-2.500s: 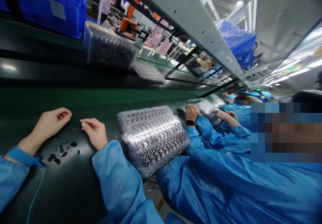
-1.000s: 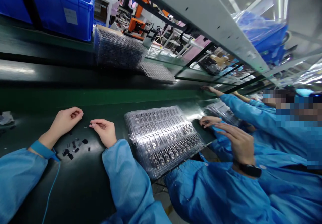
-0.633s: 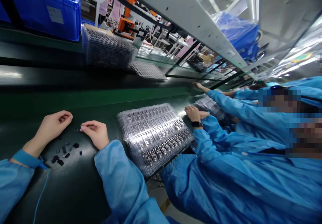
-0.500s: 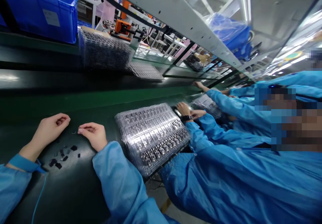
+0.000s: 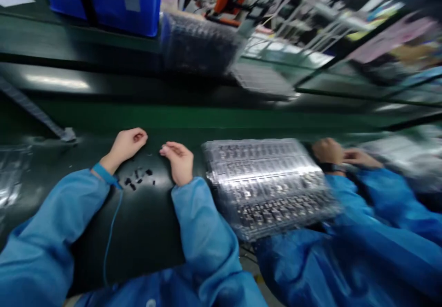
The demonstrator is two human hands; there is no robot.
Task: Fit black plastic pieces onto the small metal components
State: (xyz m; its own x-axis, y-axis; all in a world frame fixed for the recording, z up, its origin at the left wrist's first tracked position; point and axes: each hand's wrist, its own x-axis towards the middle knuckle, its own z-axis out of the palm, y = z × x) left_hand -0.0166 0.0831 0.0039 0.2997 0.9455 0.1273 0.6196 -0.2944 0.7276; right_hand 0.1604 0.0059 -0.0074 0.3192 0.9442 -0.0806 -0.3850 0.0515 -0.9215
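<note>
My left hand (image 5: 126,145) rests on the dark work surface with its fingers curled into a loose fist. My right hand (image 5: 178,159) lies a short way to its right, fingers pinched together; what they hold, if anything, is too small to make out. Between my wrists lie several small black parts (image 5: 138,178) scattered on the surface. A stack of clear plastic trays (image 5: 265,185) holding small components sits just right of my right hand. The picture is smeared by head motion.
A co-worker's hands (image 5: 333,153) in blue sleeves work right of the tray stack. A green conveyor belt (image 5: 207,116) runs behind my hands. Blue bins (image 5: 117,1) and another stack of trays (image 5: 198,44) stand on the far side. A blue cord (image 5: 110,238) hangs from my left wrist.
My head has swung left and down, so everything has shifted right in view and blurred. Both hands keep their places and poses by the black parts.
</note>
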